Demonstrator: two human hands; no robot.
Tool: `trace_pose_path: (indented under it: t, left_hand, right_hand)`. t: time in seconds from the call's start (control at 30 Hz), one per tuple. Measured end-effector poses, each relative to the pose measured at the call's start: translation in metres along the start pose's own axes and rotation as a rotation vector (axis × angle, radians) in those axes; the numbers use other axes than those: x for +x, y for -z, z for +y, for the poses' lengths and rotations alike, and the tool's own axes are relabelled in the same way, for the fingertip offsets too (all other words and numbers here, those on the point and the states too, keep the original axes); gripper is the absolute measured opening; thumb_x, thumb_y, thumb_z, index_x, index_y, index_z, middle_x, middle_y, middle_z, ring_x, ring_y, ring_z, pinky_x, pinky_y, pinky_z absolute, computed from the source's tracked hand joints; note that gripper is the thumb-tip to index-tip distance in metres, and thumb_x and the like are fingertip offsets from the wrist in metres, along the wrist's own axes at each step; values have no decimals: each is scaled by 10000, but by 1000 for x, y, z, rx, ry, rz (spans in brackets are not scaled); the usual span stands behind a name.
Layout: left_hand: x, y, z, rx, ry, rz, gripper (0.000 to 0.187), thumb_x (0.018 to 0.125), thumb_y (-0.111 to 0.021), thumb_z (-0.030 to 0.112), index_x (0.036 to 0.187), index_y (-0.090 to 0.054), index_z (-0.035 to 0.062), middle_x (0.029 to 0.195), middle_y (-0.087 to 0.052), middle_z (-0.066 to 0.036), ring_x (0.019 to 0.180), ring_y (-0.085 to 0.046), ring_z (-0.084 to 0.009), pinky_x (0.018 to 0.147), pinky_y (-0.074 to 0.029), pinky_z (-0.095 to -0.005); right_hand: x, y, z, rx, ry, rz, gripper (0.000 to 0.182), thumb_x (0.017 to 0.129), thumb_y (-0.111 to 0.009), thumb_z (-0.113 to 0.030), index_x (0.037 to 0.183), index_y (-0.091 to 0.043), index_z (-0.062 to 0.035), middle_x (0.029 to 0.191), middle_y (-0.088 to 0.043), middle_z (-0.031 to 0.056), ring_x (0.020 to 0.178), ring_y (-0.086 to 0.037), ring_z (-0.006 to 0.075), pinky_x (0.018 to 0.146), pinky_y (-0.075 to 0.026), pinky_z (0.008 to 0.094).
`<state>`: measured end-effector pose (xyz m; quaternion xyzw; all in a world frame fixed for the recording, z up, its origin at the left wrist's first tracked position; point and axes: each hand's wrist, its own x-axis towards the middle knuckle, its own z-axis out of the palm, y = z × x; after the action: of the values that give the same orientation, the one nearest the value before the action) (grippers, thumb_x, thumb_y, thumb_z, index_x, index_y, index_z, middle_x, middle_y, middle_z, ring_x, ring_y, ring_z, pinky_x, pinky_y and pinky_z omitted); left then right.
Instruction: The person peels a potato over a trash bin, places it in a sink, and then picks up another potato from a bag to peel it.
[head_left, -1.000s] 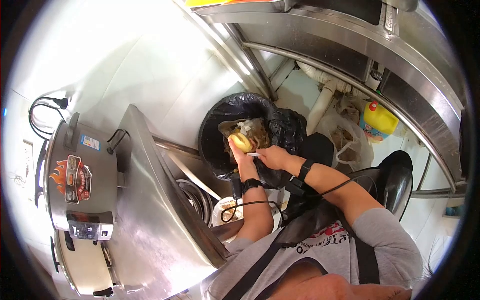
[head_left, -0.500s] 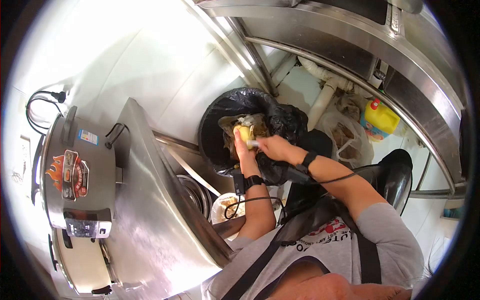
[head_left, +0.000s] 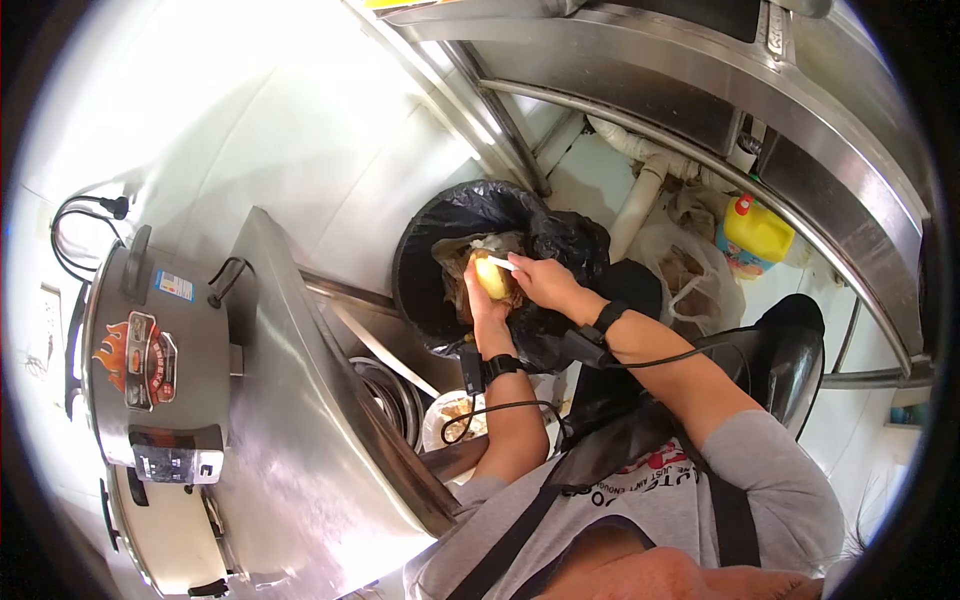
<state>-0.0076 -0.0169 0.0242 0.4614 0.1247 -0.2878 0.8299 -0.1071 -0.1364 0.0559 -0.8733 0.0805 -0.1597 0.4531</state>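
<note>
My left hand [head_left: 486, 302] is closed around a yellow, peeled-looking potato [head_left: 491, 280] above a bin [head_left: 403, 270] lined with a black bag. In my right hand [head_left: 547, 283] is a peeler with a white handle [head_left: 503, 264], its end against the upper side of the potato. The peeler's blade is too small to make out. Below both hands, crumpled scraps [head_left: 456, 262] lie in the bin.
A steel counter [head_left: 300, 400] stands at the left, bearing a large grey pot [head_left: 190, 335]. Low beside it sits a white bowl [head_left: 440, 425] of scraps. To the right are a plastic bag [head_left: 705, 290], a yellow bottle [head_left: 760, 235] and a drain pipe [head_left: 640, 200].
My right hand has turned, and the white handle now slants up toward the potato's top. The potato shows more of its side. The view has shifted slightly.
</note>
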Motion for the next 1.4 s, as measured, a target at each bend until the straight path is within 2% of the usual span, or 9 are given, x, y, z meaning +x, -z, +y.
trace_pose_path:
  t: [0.2, 0.27, 0.43, 0.73, 0.9, 1.03, 1.27, 1.33, 1.4]
  left_hand:
    - [6, 10, 0, -137, -64, 33, 545, 837, -416, 571, 1072, -550, 97, 999, -595, -86, 864, -577, -283, 661, -502, -433]
    - [-3, 3, 5, -326, -24, 70, 574, 843, -386, 575, 1066, -540, 70, 1007, -578, -142, 815, -577, -327, 620, -513, -452]
    - [12, 26, -4, -175, -71, 80, 784, 793, -378, 734, 1210, -487, 80, 1119, -551, -163, 941, -562, -367, 806, -467, -529]
    - [15, 22, -4, -472, -24, -7, 644, 864, -434, 557, 1273, -408, 60, 1229, -468, -192, 906, -557, -465, 777, -496, -540]
    - [14, 25, 0, -326, -104, -16, 521, 855, -447, 472, 1189, -512, 77, 1151, -554, -138, 1009, -555, -362, 839, -471, -535]
    - [9, 17, 5, -182, -22, -54, 551, 832, -488, 537, 1188, -527, 117, 1153, -567, -95, 975, -578, -301, 792, -494, -468]
    - [7, 7, -6, -49, -39, 119, 573, 864, -482, 564, 1169, -541, 83, 1130, -589, -89, 1020, -570, -263, 869, -462, -431]
    - [19, 21, -9, -84, -101, 106, 570, 869, -473, 564, 1164, -544, 82, 1133, -588, -89, 1022, -568, -265, 868, -461, -433]
    - [12, 15, -4, -180, -138, 92, 579, 871, -460, 574, 1152, -551, 77, 1103, -596, -90, 979, -579, -284, 837, -473, -437]
  right_hand:
    - [-23, 13, -20, -261, 96, -474, 322, 898, -416, -208, 1194, -510, -122, 908, -640, 183, 813, -614, 393, 725, -476, 504]
    - [-29, -6, -12, -221, 15, -472, 317, 888, -425, -227, 1169, -537, -133, 953, -631, 193, 892, -601, 383, 774, -461, 513]
    - [-17, -5, -4, -155, 57, -121, 335, 886, -451, -238, 1194, -522, -126, 781, -650, 157, 688, -623, 384, 615, -498, 488]
    - [-21, -13, -13, -395, 57, -468, 371, 893, -467, -272, 1234, -492, -130, 798, -643, 170, 711, -624, 367, 615, -491, 471]
    - [-3, -14, -6, 31, -33, 84, 333, 878, -479, -248, 1160, -562, -92, 868, -645, 198, 791, -614, 396, 701, -492, 489]
    - [15, -15, 2, 141, -151, 174, 339, 864, -516, -278, 1131, -588, -81, 924, -638, 209, 850, -610, 383, 761, -484, 464]
    - [0, 0, -15, -138, -80, -156, 398, 882, -461, -219, 1239, -485, -44, 894, -640, 201, 853, -609, 384, 737, -479, 492]
    - [-9, 5, -20, -249, -32, -422, 341, 882, -459, -233, 1169, -532, -63, 922, -639, 197, 857, -608, 382, 734, -480, 497]
    - [-27, -15, -4, -134, 83, -358, 253, 879, -456, -244, 1049, -588, -112, 912, -643, 169, 860, -603, 392, 748, -479, 492]
